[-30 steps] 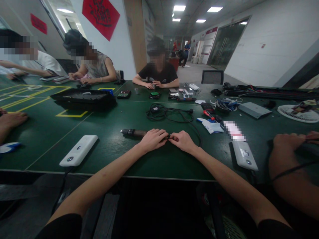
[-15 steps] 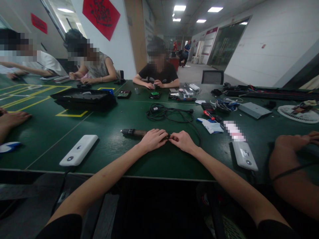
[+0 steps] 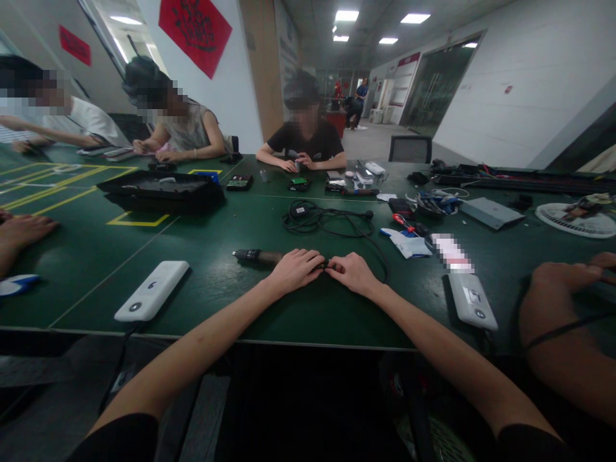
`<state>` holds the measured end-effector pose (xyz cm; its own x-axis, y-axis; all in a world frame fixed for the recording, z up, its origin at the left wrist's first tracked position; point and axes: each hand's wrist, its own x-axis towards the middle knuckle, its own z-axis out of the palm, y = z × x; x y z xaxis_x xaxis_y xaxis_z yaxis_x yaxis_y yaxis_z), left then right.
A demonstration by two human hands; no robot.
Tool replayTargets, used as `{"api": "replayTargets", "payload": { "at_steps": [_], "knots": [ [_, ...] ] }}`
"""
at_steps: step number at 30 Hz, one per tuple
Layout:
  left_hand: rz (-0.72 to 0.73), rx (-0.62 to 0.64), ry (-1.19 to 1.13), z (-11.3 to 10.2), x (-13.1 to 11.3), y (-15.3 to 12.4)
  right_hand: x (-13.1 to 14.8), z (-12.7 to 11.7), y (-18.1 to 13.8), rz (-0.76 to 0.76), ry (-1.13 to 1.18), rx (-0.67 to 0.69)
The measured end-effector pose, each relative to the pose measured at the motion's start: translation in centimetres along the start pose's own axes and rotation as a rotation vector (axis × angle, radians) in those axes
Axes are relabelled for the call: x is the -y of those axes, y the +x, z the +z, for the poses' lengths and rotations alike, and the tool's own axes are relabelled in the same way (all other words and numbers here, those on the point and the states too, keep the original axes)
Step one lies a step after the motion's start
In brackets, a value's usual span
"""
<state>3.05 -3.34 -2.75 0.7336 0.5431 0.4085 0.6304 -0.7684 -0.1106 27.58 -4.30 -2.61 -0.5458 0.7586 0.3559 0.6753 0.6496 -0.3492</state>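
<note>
Tool lies on the table, barrel poking out past my left hand, whose fingers curl over its handle. My right hand pinches the tool's tail end with its fingers. Black cable coils just behind the tool: a careless tug could snag it, I judge.

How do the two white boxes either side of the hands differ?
The left white box lies slanted, far end pointing right; the right white box runs nearly straight away. The left white box shows only small dark marks; the right white box carries a grey square label. Both are long, rounded and flat on the green table.
</note>
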Motion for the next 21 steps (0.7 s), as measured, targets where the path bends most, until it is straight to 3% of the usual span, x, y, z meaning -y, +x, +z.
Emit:
{"api": "replayTargets", "payload": {
  "at_steps": [21],
  "knots": [
    [0.003, -0.005, 0.022, 0.11, -0.04, 0.13, 0.07, 0.00, 0.03, 0.008, -0.004, -0.013]
  ]
}}
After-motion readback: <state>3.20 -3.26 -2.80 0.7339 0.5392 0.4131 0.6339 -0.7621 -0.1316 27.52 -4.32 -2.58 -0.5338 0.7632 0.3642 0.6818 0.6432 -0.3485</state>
